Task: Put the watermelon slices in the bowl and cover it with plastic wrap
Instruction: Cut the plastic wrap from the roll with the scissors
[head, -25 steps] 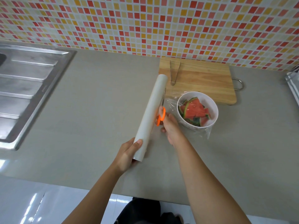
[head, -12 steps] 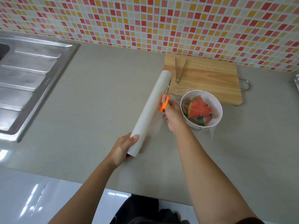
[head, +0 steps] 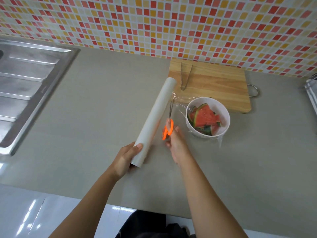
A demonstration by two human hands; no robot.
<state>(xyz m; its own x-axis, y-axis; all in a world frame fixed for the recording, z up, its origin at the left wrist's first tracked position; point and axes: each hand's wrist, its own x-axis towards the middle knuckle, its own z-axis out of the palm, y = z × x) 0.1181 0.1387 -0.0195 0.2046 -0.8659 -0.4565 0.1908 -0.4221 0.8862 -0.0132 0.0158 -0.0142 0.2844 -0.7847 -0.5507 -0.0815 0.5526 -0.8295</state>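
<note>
A white bowl [head: 224, 117] with several watermelon slices [head: 205, 118] stands on the grey counter, right of centre. Clear plastic wrap [head: 179, 104] stretches from the bowl's top to a long white roll [head: 157, 115]. My left hand [head: 126, 158] grips the roll's near end. My right hand [head: 176, 141] holds orange-handled scissors [head: 169, 125] between roll and bowl. Their blades point away from me along the roll, at the stretched film.
A wooden cutting board [head: 217, 85] with metal tongs [head: 185, 75] lies behind the bowl against the tiled wall. A steel sink drainboard [head: 27, 90] takes the left side. A rack [head: 311, 91] shows at the right edge. The counter's front edge runs below my forearms.
The scissors have travelled away from me along the roll, through the stretched film. My left hand keeps its grip on the roll. The bowl stays put.
</note>
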